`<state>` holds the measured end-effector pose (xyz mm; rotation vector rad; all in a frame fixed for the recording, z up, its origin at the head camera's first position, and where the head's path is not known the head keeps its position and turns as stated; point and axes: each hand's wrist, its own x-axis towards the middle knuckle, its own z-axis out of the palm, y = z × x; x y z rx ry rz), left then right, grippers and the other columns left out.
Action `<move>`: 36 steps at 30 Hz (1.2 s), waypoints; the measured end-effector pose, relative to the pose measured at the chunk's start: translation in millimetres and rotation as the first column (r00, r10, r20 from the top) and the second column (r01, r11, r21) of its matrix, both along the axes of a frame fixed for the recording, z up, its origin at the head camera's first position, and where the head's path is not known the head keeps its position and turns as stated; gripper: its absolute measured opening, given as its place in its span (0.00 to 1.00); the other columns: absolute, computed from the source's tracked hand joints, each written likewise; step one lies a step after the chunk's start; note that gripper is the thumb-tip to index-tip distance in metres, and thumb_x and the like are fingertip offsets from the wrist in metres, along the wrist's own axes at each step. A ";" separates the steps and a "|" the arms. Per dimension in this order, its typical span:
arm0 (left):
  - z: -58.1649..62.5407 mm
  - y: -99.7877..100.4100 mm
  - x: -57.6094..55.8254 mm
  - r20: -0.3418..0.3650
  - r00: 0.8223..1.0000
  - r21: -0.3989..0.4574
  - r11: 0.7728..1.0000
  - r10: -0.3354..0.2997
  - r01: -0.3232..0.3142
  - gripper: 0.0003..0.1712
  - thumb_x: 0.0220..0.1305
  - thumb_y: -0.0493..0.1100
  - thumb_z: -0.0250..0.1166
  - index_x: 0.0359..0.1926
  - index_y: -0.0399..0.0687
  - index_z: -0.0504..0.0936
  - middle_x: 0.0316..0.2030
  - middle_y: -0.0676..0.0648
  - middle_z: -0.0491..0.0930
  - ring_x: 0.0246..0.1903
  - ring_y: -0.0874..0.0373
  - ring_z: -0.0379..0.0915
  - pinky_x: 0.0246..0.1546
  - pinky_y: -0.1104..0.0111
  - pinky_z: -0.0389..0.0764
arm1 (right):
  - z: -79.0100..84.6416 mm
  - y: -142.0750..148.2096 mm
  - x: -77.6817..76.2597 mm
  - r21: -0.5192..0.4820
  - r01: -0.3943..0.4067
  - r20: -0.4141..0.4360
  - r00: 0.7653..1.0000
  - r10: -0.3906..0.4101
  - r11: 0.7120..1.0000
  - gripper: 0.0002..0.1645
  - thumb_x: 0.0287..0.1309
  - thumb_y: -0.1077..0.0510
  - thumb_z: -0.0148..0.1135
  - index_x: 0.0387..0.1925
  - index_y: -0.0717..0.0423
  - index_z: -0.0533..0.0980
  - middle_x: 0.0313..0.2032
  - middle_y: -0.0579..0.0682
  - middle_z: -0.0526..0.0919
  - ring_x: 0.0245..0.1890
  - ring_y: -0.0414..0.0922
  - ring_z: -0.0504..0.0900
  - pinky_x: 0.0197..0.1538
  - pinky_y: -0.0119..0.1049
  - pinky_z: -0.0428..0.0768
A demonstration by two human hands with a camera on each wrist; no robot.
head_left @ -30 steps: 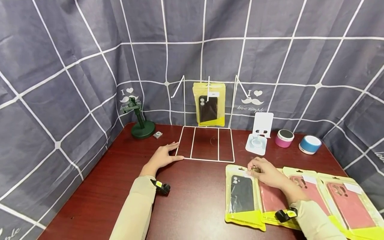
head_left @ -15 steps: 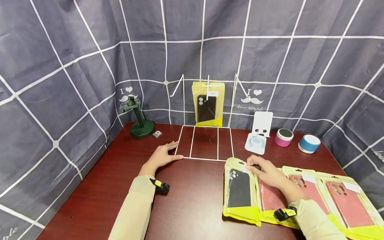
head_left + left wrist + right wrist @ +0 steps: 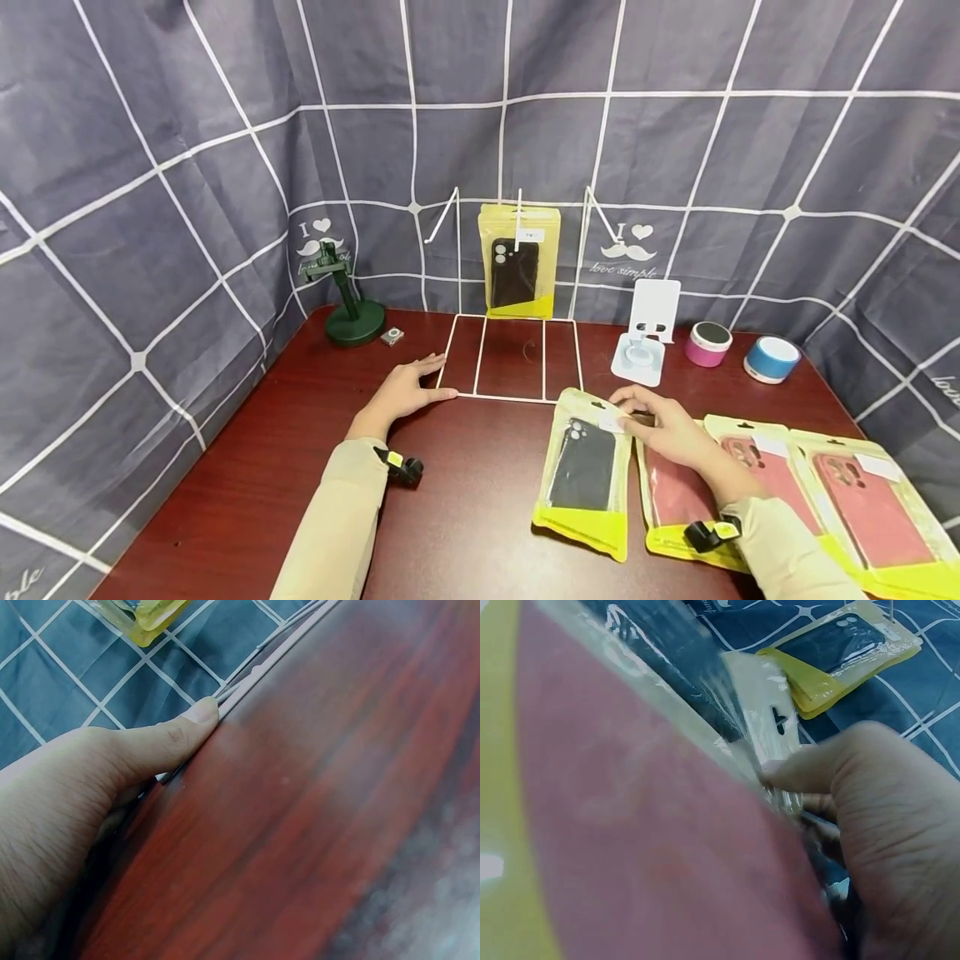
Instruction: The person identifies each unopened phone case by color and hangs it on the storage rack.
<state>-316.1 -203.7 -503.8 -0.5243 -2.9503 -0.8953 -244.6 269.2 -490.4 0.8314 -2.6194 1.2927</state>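
Note:
A white wire display rack stands at the back of the table. My left hand rests at its front left corner, fingers spread and fairly straight; in the left wrist view the thumb presses the base wire. My right hand pinches the top right corner of a yellow-edged clear pouch holding a dark phone case, its top tilted up and overlapping the rack's front wire. In the right wrist view the thumb lies beside the pouch's hang hole. Another pouched black phone case hangs on the middle hook.
Several pouches with pink phone cases lie in a row at the right, partly under my right forearm. Behind them stand a white phone stand, a pink speaker and a blue speaker. A green stand and small silver gadget sit back left.
My right hand has taken hold of the dark-case pouch and pulled it left, away from the pink ones, with its top rising and swinging. My left hand stays in place.

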 end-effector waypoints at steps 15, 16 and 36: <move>-0.2 -0.5 1.2 0.022 1.000 0.007 1.000 0.022 -0.022 0.53 0.52 0.78 0.66 0.74 0.61 0.67 0.74 0.51 0.63 0.74 0.52 0.55 0.71 0.49 0.60 | 12.2 -3.8 1.5 -0.490 0.267 0.399 0.915 -0.059 0.830 0.14 0.66 0.55 0.67 0.48 0.58 0.81 0.31 0.44 0.86 0.22 0.39 0.81 0.22 0.33 0.81; 0.2 -0.2 0.9 0.018 1.000 0.006 1.000 0.022 -0.022 0.53 0.52 0.78 0.66 0.74 0.61 0.67 0.74 0.51 0.63 0.74 0.52 0.55 0.71 0.49 0.60 | 13.4 -4.7 1.1 -0.562 0.251 0.404 0.915 -0.004 0.788 0.11 0.67 0.58 0.66 0.47 0.60 0.81 0.33 0.45 0.87 0.27 0.39 0.84 0.27 0.31 0.83; 1.0 1.0 2.9 0.016 1.000 0.010 1.000 0.019 -0.019 0.53 0.51 0.78 0.66 0.74 0.61 0.68 0.73 0.51 0.64 0.74 0.52 0.55 0.71 0.49 0.60 | 44.7 -16.9 10.3 -0.777 0.337 0.469 0.874 0.131 0.532 0.05 0.66 0.65 0.64 0.38 0.59 0.85 0.33 0.50 0.89 0.31 0.42 0.87 0.35 0.36 0.86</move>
